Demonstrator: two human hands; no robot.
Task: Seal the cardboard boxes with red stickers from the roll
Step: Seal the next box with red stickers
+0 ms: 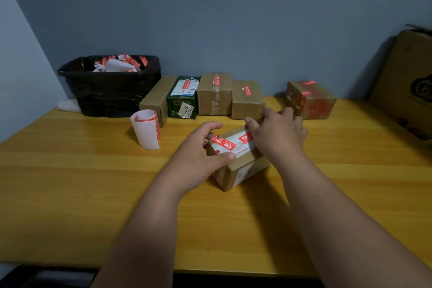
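**Both hands on centre box, sticker on top face**

Small cardboard box [240,166] sits mid-table [70,182], turned at an angle. Red sticker [225,144] lies across its top, over a white label.

Left hand [198,161] grips the box's left end: fingers curled over the far edge, thumb pressed on the near top edge beside the sticker. Right hand [278,135] lies over the box's right end, fingers bent down past the far side, thumb pointing left along the top. Whether those fingers actually clamp the box cannot be told; they are hidden behind the hand.

Sticker roll [146,128] stands on end to the left, partly unwound, just beside the row of boxes.

Far row along the wall, left to right: plain brown box [155,100], green box [182,98], two brown boxes [214,94] [247,100], all four with red stickers except the first, none visible there. Red-taped box [311,99] stands apart, right.

Black bin [109,86], lined with a black bag, far left: holds white backing paper and red sticker scraps [119,63], heaped near the rim.

Large carton [406,82] leans at the right edge.
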